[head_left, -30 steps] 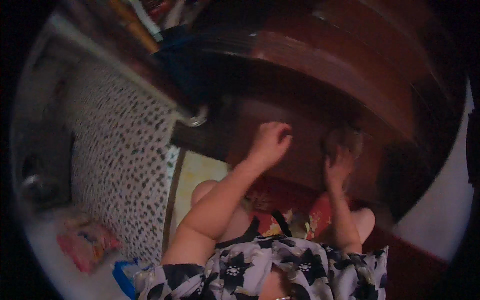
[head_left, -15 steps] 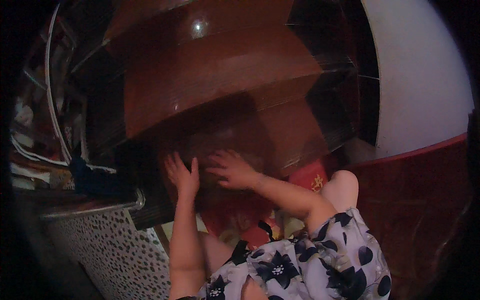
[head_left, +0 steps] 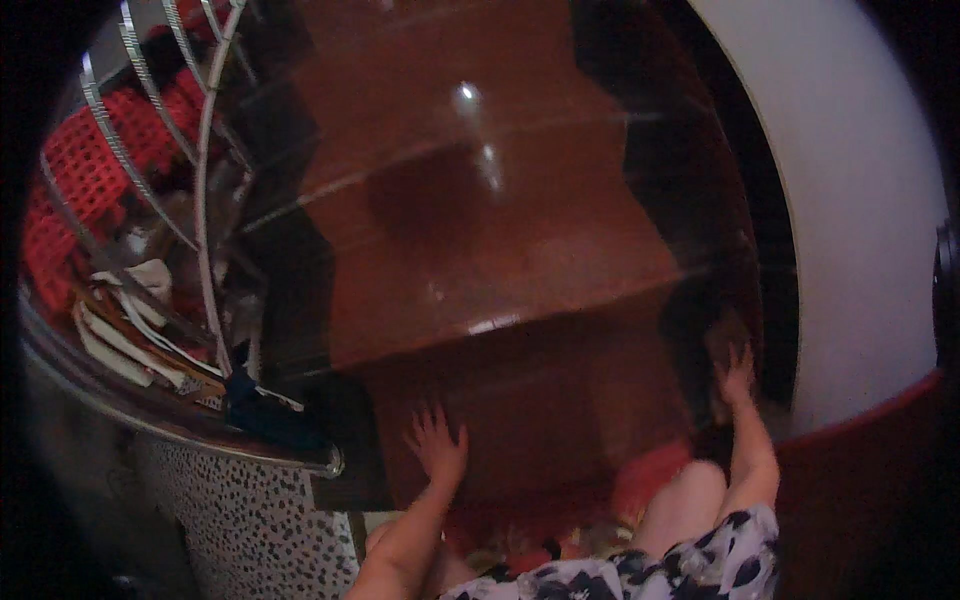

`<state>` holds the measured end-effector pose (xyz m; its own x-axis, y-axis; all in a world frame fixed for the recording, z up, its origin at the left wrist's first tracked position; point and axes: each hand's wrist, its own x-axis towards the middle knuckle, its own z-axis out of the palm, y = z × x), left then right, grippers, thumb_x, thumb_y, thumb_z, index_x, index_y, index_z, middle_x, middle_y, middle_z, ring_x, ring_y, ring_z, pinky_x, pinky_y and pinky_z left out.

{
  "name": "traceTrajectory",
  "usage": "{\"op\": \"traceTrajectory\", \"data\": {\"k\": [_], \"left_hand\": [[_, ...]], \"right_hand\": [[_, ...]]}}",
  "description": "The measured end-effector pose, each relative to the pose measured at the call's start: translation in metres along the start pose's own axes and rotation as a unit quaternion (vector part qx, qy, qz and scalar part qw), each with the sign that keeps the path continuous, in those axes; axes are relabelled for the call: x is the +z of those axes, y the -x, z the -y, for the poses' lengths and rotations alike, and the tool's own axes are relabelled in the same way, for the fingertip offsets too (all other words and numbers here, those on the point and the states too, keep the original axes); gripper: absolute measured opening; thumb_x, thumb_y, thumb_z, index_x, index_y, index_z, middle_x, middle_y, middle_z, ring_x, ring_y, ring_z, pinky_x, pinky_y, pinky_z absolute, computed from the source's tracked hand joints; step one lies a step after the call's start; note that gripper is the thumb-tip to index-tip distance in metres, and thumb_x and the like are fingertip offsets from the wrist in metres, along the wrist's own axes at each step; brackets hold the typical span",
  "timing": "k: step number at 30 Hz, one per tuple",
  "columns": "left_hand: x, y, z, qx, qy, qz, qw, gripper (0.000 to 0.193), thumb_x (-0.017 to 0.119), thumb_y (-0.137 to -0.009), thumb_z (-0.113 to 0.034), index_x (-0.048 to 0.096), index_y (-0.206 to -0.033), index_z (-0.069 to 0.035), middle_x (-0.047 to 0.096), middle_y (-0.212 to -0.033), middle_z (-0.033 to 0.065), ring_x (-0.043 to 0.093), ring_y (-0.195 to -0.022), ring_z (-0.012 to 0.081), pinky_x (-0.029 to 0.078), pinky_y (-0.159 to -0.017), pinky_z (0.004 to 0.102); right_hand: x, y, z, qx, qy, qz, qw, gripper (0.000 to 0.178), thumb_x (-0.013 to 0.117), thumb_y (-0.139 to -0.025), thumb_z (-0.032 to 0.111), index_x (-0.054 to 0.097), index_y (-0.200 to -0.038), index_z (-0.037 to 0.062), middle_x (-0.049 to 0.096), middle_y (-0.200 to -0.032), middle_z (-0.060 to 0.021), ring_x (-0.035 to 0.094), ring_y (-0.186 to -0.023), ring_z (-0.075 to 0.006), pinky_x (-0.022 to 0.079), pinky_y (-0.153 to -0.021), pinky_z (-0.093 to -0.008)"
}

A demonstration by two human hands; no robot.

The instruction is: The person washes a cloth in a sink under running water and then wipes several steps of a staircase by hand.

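Glossy brown stairs rise here. The left hand spreads empty fingers before them; well apart, the right hand is at a dim cloth-like thing near their right edge; I cannot tell its grip. Flat palms would press evenly.

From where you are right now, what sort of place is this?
Probably a staircase, perhaps in a home: glossy, dark-edged reddish-brown steps rise ahead, a pale, curved, metal-looking railing stands on the left, and a plain whitish wall runs up the right.
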<state>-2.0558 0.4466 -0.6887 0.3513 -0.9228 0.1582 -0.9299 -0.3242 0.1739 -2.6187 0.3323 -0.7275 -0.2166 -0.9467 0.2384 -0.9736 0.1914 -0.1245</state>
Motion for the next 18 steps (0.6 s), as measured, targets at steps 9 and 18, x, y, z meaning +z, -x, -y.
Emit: {"op": "traceTrajectory", "data": {"k": [9,18], "left_hand": [[0.001,0.010,0.004,0.000,0.011,-0.022,1.000,0.052,0.053,-0.081,-0.036,0.044,-0.124,-0.007,0.035,-0.134,0.0127,0.023,-0.129,0.0316,0.016,-0.104,0.0524],[0.017,0.019,0.016,0.006,0.030,-0.031,0.999,0.053,0.054,-0.080,-0.037,0.046,-0.123,-0.007,0.039,-0.131,0.0146,0.027,-0.127,0.0328,0.019,-0.102,0.0524]], "right_hand": [[-0.006,-0.011,0.033,0.141,-0.013,0.022,0.990,0.056,0.050,-0.084,0.038,0.034,-0.134,0.0190,0.014,-0.145,-0.0122,0.017,-0.131,-0.0327,0.024,-0.098,-0.0545],[-0.016,0.002,0.168,0.135,-0.028,0.159,0.978,0.076,0.044,-0.080,0.059,0.022,-0.139,0.0158,0.010,-0.145,-0.0175,0.011,-0.131,-0.0397,0.013,-0.102,-0.0566]]}}
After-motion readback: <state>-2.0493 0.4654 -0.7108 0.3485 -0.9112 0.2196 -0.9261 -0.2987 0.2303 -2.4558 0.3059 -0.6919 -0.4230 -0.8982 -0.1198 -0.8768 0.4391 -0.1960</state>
